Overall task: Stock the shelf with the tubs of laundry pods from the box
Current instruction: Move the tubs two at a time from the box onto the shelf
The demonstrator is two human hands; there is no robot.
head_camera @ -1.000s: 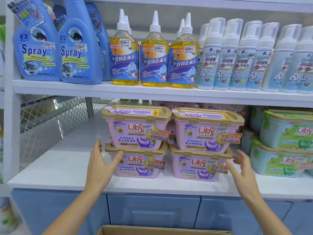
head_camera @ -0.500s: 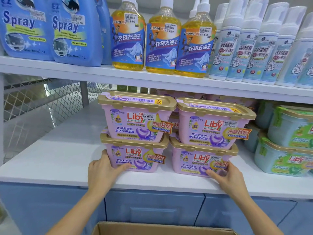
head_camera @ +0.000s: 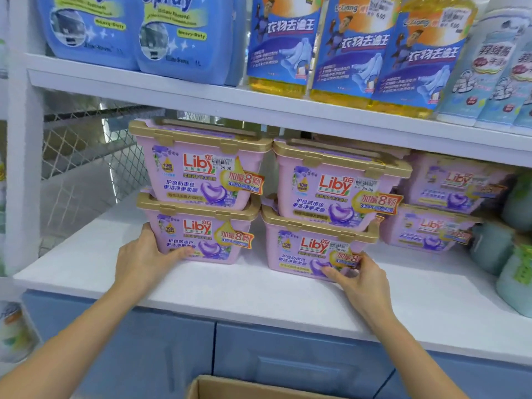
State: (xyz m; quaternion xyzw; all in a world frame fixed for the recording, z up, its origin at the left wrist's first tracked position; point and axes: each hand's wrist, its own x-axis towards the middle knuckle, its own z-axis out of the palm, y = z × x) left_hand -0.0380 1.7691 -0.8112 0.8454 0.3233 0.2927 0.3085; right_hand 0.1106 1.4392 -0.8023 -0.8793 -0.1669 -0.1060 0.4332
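Four pink, gold-lidded tubs of laundry pods stand in two stacks of two on the white lower shelf (head_camera: pixel 230 289). My left hand (head_camera: pixel 144 254) grips the left front corner of the lower left tub (head_camera: pixel 207 234), under the upper left tub (head_camera: pixel 198 168). My right hand (head_camera: pixel 359 280) holds the right front corner of the lower right tub (head_camera: pixel 311 246), thumb on its face, below the upper right tub (head_camera: pixel 334 191). The open cardboard box (head_camera: pixel 230 388) shows only its top edge at the bottom; what it contains is hidden.
More pink tubs (head_camera: pixel 449 182) sit stacked further back on the right, with green tubs (head_camera: pixel 515 254) beyond them. The upper shelf (head_camera: pixel 201 96) carries blue spray jugs (head_camera: pixel 178 38) and yellow bottles (head_camera: pixel 282 44). Wire mesh (head_camera: pixel 86 156) closes the left side. Bare shelf lies left of the stacks.
Both hands went from open beside the stacks to gripping the outer corners of the two bottom tubs. The view has moved closer to the shelf.
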